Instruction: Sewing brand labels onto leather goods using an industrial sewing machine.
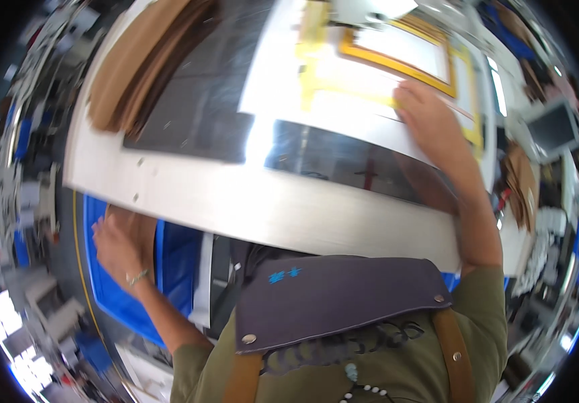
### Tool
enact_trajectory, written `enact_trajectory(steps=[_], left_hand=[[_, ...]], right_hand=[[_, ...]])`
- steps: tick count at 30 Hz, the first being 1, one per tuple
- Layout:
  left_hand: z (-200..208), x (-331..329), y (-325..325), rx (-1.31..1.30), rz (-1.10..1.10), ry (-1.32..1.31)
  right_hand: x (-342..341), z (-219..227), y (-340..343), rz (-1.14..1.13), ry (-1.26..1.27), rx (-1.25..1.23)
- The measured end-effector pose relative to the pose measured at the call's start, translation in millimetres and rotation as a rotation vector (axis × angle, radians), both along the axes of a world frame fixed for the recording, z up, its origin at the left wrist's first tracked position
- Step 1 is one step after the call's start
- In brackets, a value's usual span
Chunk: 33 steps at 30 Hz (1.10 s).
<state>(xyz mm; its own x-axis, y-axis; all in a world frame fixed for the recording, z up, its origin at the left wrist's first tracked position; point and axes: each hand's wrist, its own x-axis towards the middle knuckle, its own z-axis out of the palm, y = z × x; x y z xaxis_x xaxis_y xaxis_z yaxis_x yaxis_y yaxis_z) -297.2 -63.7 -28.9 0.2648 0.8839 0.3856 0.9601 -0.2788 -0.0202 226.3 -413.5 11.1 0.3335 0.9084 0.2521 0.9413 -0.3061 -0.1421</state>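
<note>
1. Bench (249,201) of pale, glossy sheet is seen running across the view, tilted by the lens; its near edge lies just above the person's apron bib (329,295).
2. Right hand (430,121) is laid flat on a white sheet (343,101) marked with yellow tape strips (316,60); the fingers are spread and pressed down, nothing being pinched. The pressure appears intended to keep the sheet from sliding, as a judgement only.
3. A yellow-bordered frame (397,60) is noted just beyond the fingertips, touching or overlapping the same white sheet; which of the two cannot be told.
4. Left hand (118,245) is held below the bench edge, well apart from the sheet, against a brown cardboard piece (135,225) standing in a blue bin (128,295). The fingers are partly curled on the card; whether it is actually gripped cannot be told through the blur.
5. A dark grey mat (195,114) is recorded on the bench left of the white sheet, with a stack of brown boards (141,60) overlapping its far left corner.
6. A monitor (555,127) is seen at the right rim, apart from the work.
</note>
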Motion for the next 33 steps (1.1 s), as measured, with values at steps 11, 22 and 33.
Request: enact_trajectory(steps=[11, 22, 33], left_hand=[[41.5, 312.7, -80.2, -0.341, -1.272, -0.450], [18.4, 432.8, -108.2, -0.716, -1.427, -0.348], [17.1, 429.1, -102.8, -0.455, -1.521, -0.462]], right_hand=[[7.8, -32.9, -14.2, 0.063, -0.041, 0.326], [18.8, -21.0, -14.7, 0.057, 0.211, 0.307], [23.2, -8.0, 43.0, 0.085, 0.142, 0.230]])
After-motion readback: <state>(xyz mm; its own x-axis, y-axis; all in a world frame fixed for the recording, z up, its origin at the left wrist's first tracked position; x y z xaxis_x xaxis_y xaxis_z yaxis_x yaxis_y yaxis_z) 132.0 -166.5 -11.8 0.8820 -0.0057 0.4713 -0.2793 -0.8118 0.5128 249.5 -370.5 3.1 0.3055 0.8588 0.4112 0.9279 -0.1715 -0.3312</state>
